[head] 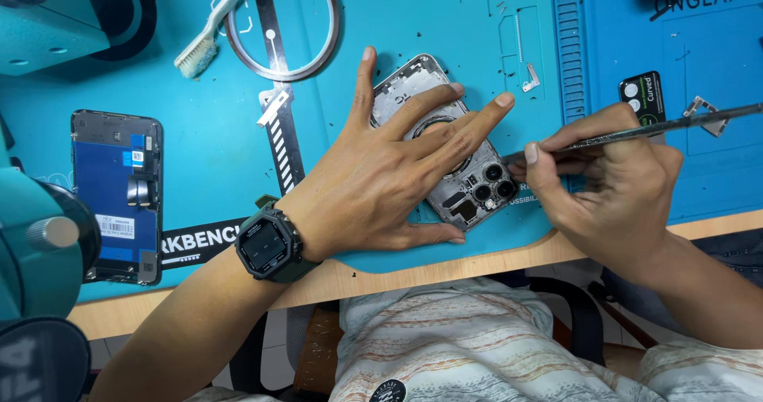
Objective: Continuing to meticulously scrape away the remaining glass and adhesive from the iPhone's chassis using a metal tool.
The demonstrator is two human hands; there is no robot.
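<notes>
Left hand (381,183) covers phone housing (445,143).

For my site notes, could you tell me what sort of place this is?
Probably a phone repair bench: a blue silicone work mat, an opened silver phone housing under the left hand, and a thin metal pry tool in the right hand.
</notes>
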